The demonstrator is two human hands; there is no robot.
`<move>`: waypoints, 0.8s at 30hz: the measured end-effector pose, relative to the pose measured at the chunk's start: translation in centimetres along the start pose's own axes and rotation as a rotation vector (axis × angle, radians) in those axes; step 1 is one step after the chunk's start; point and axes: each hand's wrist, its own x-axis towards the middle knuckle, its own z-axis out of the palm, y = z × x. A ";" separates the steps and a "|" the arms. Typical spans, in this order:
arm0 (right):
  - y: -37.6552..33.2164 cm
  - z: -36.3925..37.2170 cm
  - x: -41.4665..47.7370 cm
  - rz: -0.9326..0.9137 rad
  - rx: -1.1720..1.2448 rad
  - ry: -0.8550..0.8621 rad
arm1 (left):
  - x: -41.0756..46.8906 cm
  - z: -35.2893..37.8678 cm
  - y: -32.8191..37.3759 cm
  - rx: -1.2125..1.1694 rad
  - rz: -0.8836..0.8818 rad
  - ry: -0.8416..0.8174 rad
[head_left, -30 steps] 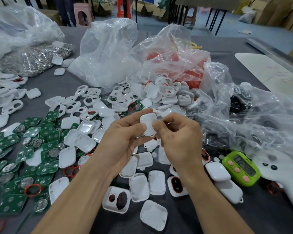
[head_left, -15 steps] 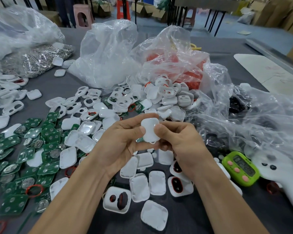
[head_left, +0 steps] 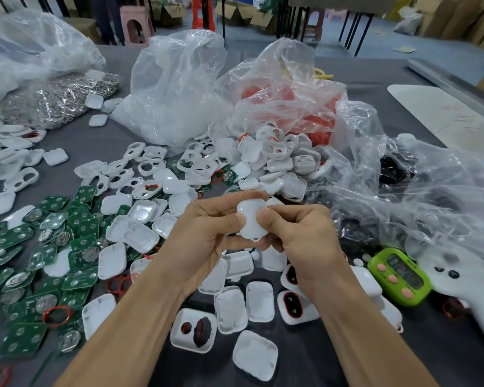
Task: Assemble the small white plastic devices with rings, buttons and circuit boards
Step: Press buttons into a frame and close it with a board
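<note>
A small white plastic device [head_left: 251, 220] is held above the table between both hands. My left hand [head_left: 201, 241] grips its left side, with the thumb pressing on its face. My right hand [head_left: 302, 238] pinches its right side with thumb and curled fingers. Green circuit boards [head_left: 39, 263] lie spread at the left. White shells [head_left: 232, 305] lie below my hands, some with red rings and dark buttons [head_left: 194, 329]. A loose red ring [head_left: 56, 314] rests on the boards. More white housings [head_left: 274, 160] are heaped behind.
Clear plastic bags [head_left: 179, 88] stand at the back, one holding red parts [head_left: 291, 107]. A bag of shiny metal pieces [head_left: 59, 99] lies far left. A green timer [head_left: 400, 277] and a white handheld tool [head_left: 464, 283] lie at the right on the grey table [head_left: 347, 358].
Both hands lowered slightly with the device and closed tighter around it. My thumbs now press on its face.
</note>
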 end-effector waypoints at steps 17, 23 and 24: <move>-1.0 -0.1 -0.2 0.078 0.059 -0.033 | 0.2 0.0 -0.6 0.256 0.172 0.060; -0.3 0.7 -0.6 -0.065 -0.172 0.119 | 0.5 0.8 -1.2 0.235 0.285 0.213; 0.0 1.2 -0.9 -0.142 -0.278 0.168 | 0.5 0.9 -1.5 0.304 0.324 0.274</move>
